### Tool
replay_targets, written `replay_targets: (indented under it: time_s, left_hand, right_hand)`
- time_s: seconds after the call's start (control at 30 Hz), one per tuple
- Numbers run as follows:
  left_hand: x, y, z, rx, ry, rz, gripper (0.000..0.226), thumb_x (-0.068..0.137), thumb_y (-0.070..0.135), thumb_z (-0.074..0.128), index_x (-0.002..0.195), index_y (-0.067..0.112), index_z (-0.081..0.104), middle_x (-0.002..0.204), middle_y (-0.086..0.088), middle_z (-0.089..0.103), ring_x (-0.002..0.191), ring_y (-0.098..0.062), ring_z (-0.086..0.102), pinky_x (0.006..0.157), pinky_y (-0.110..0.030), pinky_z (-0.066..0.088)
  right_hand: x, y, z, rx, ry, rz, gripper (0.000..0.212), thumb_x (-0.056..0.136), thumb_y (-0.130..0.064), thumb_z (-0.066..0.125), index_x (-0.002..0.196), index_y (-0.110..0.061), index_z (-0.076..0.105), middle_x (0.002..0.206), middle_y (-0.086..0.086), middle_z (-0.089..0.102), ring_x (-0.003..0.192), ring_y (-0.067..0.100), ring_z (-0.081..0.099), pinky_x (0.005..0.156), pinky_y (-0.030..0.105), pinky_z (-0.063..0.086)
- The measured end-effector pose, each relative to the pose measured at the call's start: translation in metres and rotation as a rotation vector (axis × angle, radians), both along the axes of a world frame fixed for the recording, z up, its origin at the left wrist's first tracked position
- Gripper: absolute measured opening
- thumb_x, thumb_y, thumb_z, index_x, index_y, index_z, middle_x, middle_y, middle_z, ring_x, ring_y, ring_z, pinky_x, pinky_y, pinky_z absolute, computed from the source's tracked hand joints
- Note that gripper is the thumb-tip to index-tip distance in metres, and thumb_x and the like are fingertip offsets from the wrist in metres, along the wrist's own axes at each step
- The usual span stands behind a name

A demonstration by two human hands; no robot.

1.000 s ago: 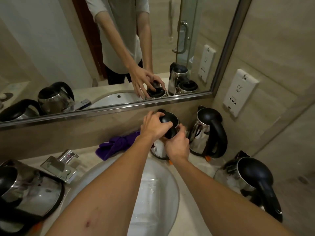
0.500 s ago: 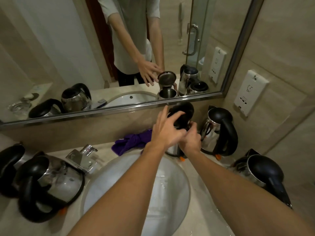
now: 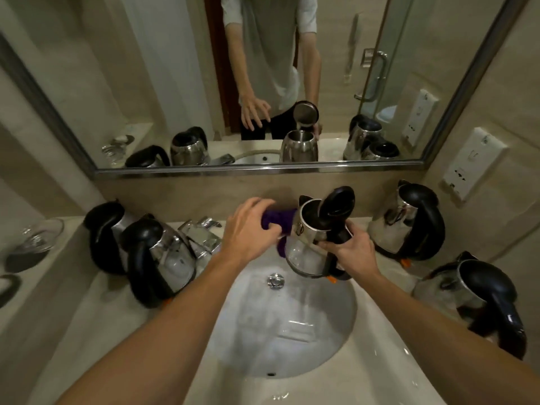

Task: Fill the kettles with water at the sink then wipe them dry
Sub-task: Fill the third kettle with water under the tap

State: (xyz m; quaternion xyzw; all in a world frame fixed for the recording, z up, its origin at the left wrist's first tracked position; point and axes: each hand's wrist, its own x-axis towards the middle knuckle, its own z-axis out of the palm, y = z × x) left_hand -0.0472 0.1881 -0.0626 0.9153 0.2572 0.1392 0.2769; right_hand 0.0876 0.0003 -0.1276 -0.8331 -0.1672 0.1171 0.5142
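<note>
My right hand grips the black handle of a steel kettle and holds it tilted above the back rim of the white sink. Its black lid stands open. To the left of that kettle my left hand hovers with relaxed, spread fingers over a purple cloth, which lies behind the basin and is partly hidden by hand and kettle. The mirror shows this hand holding nothing. A chrome tap sits at the basin's left.
Two kettles stand on the counter left of the tap, and two more on the right. An upturned glass is at the far left. A wall socket is on the right wall; a mirror runs behind.
The kettle's lid has swung open. My left hand left the lid and moved left over the purple cloth. My right hand has lifted the kettle toward the basin.
</note>
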Motion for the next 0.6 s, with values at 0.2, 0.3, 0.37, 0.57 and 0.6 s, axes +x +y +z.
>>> replay_targets:
  time_s: [0.2, 0.3, 0.37, 0.57, 0.6]
  left_hand:
    - [-0.050, 0.059, -0.003, 0.090, 0.150, 0.121, 0.047, 0.089, 0.031, 0.063, 0.136, 0.027, 0.060, 0.157, 0.003, 0.038, 0.141, -0.026, 0.038, 0.116, -0.047, 0.031]
    - [-0.063, 0.075, -0.008, 0.110, 0.214, 0.098, 0.048, 0.089, 0.032, 0.064, 0.136, 0.028, 0.060, 0.161, 0.004, 0.032, 0.143, -0.027, 0.035, 0.117, -0.047, 0.030]
    - [-0.067, 0.085, -0.014, 0.128, 0.251, 0.086, 0.047, 0.089, 0.032, 0.066, 0.135, 0.029, 0.061, 0.162, 0.004, 0.029, 0.144, -0.027, 0.033, 0.117, -0.047, 0.030]
    - [-0.065, 0.108, -0.041, 0.120, 0.319, 0.074, 0.049, 0.095, 0.031, 0.064, 0.142, 0.026, 0.054, 0.167, 0.002, 0.015, 0.148, -0.028, 0.026, 0.117, -0.047, 0.029]
    - [-0.062, 0.111, -0.046, 0.137, 0.331, 0.061, 0.048, 0.097, 0.029, 0.062, 0.144, 0.025, 0.053, 0.167, 0.000, 0.016, 0.148, -0.028, 0.026, 0.117, -0.047, 0.028]
  right_hand:
    - [-0.044, 0.027, -0.013, -0.016, 0.095, 0.202, 0.057, 0.074, -0.011, 0.090, 0.119, -0.033, 0.062, 0.103, -0.010, 0.073, 0.097, 0.019, 0.069, 0.078, 0.037, 0.056]
    - [-0.075, 0.040, -0.046, -0.072, 0.146, 0.247, 0.059, 0.073, -0.014, 0.091, 0.121, -0.035, 0.063, 0.106, -0.010, 0.073, 0.105, 0.019, 0.068, 0.090, 0.047, 0.059]
    - [-0.088, 0.051, -0.068, -0.107, 0.170, 0.283, 0.062, 0.073, -0.017, 0.091, 0.124, -0.037, 0.062, 0.109, -0.011, 0.073, 0.109, 0.019, 0.067, 0.096, 0.051, 0.057]
    - [-0.098, 0.085, -0.093, -0.174, 0.145, 0.415, 0.076, 0.077, -0.018, 0.090, 0.143, -0.031, 0.055, 0.109, -0.016, 0.066, 0.108, 0.013, 0.059, 0.094, 0.034, 0.050]
    - [-0.096, 0.092, -0.095, -0.181, 0.138, 0.418, 0.078, 0.076, -0.018, 0.090, 0.144, -0.031, 0.054, 0.109, -0.015, 0.066, 0.107, 0.013, 0.059, 0.093, 0.033, 0.049]
